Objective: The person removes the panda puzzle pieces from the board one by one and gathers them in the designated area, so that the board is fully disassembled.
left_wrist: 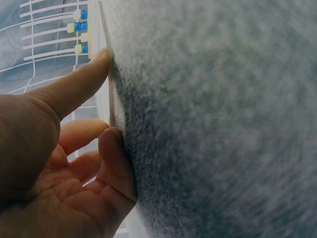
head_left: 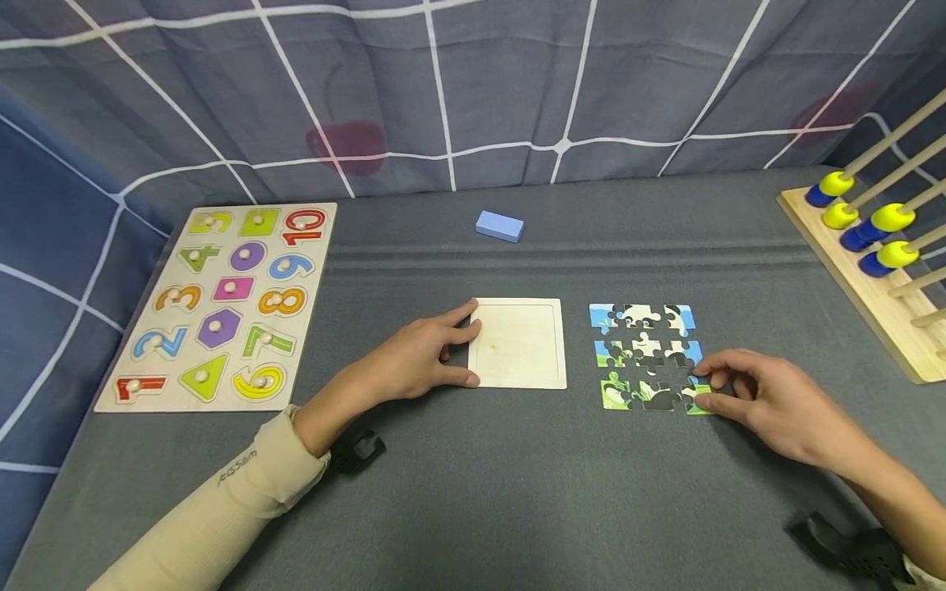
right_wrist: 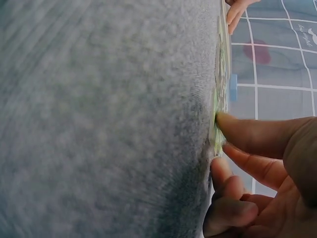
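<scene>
A pale wooden puzzle tray (head_left: 517, 343) with a raised border lies flat in the middle of the table. My left hand (head_left: 417, 353) touches its left edge, the thumb near the lower corner and the fingertips farther up. To the right, several panda jigsaw pieces (head_left: 647, 351) are laid in slightly separated rows. My right hand (head_left: 776, 402) pinches the puzzle piece (head_left: 693, 396) at their lower right corner between thumb and index finger. In the right wrist view the thumb (right_wrist: 252, 134) rests on that green piece, seen almost edge-on.
A number and shape peg board (head_left: 236, 308) lies at the left. A blue block (head_left: 499, 226) sits behind the tray. At the right stands a wooden bead rack (head_left: 850, 271) with yellow and blue beads. A checked curtain (head_left: 502, 90) hangs along the back.
</scene>
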Tool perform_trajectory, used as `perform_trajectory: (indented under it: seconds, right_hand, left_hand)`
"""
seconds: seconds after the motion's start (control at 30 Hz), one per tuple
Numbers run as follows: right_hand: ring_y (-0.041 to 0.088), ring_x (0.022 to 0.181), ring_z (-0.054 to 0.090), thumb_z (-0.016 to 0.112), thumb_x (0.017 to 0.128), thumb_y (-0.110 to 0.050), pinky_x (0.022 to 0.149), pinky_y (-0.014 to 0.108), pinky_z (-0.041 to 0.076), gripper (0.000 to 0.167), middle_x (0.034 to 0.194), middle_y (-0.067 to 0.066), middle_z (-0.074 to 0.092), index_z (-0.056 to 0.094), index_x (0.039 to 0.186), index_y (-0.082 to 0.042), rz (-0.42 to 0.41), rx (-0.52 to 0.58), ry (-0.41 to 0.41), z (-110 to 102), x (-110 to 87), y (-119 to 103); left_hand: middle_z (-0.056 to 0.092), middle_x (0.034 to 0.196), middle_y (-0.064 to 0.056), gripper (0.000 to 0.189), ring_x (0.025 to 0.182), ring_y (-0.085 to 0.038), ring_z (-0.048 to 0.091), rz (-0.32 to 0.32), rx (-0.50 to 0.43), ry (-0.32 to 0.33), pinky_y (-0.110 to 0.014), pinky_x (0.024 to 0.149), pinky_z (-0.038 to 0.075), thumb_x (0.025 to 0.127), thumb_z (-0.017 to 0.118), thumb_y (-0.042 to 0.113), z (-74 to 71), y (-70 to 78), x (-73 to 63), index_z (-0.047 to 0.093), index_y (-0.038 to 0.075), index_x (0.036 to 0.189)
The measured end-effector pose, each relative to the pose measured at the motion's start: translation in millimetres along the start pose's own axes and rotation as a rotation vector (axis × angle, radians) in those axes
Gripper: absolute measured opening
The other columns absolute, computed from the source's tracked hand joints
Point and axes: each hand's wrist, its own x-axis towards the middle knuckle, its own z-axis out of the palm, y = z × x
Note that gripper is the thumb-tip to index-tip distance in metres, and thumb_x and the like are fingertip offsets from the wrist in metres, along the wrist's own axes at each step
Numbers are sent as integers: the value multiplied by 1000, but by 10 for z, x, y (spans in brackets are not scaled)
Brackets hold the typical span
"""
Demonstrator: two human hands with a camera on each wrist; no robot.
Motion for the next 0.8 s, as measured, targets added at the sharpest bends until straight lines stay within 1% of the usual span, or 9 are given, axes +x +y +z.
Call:
perform_trajectory:
  seconds: [0.2,0.33,0.5,0.6,0.67,0.8]
  right_hand:
    - [6,62,42,80,79,1,54,23,32,25,79,-6,52,68,97,-11,-11,5,-4,9,-3,10]
    - [6,63,42,79,81,-1,54,23,32,24,79,-5,51,68,99,-11,0,2,-21,11,-6,2]
    - [7,63,43,77,84,-3,54,23,33,21,80,-4,52,68,102,-10,23,13,-26,5,-10,-18]
    - [8,63,42,75,87,-4,54,24,32,18,80,-3,52,69,103,-8,37,2,3,-7,2,-41]
    - [8,62,41,74,88,-4,54,24,30,16,78,-2,50,69,103,-7,35,-19,37,-20,24,-60]
    - [9,63,39,72,90,-5,54,25,29,12,77,0,48,70,102,-5,35,-40,90,-74,122,-85]
  left_hand:
    - [26,160,-11,75,71,-10,48,-6,5,-3,-30,71,41,86,78,32,2,-4,1,44,4,146]
    - [27,160,-11,75,71,-10,48,-7,15,-3,-31,74,41,86,78,32,2,-10,0,45,4,146]
    - [25,161,-9,74,72,-11,48,-27,23,-6,-32,76,41,87,77,33,3,-14,-2,44,6,147]
    - [25,161,-9,74,73,-11,49,-34,23,-8,-32,77,41,86,77,33,4,-14,-13,44,6,147]
    - [25,161,-9,74,74,-10,49,-38,19,-7,-32,77,42,86,78,32,2,-14,-23,44,6,147]
    - [28,160,-9,73,74,-9,51,-35,19,8,-31,76,43,85,79,31,-12,-17,-46,47,5,146]
